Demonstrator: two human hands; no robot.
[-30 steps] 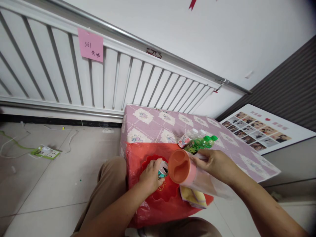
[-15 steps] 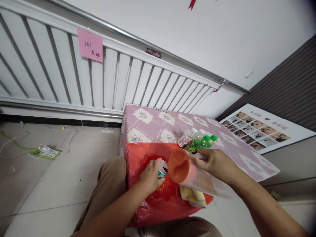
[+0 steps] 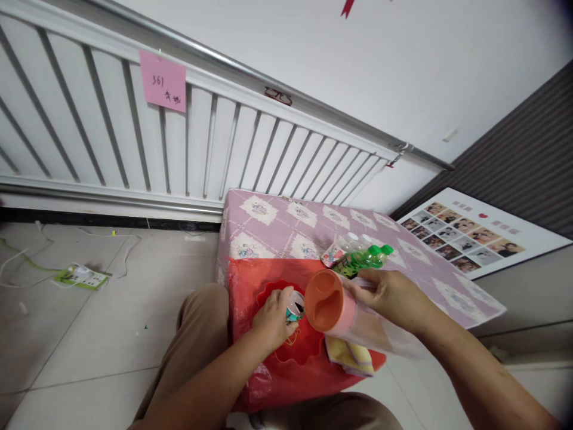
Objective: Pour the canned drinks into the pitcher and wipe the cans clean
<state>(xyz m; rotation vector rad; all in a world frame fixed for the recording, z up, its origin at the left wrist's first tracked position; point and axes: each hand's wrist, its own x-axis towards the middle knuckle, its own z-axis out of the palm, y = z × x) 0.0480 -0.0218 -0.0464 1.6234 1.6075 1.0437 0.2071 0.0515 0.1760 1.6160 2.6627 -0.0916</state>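
Note:
My left hand [image 3: 273,319] is wrapped round a green and silver can [image 3: 295,306] with an opening in its top. The can is over a red scalloped tray [image 3: 304,352]. My right hand [image 3: 389,295] holds a clear pitcher [image 3: 380,334] by its handle, tilted so that its orange lid [image 3: 323,301] faces the can. A small gap separates the lid from the can. No stream of liquid shows between them. Beneath the pitcher, a folded yellow cloth [image 3: 351,358] lies on the red sheet [image 3: 286,388].
Several bottles with green caps [image 3: 369,257] and white caps lie behind the pitcher on the patterned tablecloth [image 3: 268,230]. A white radiator [image 3: 201,143] runs behind the table. A photo board [image 3: 478,233] leans at the right. Cables and a power strip [image 3: 83,276] lie on the floor.

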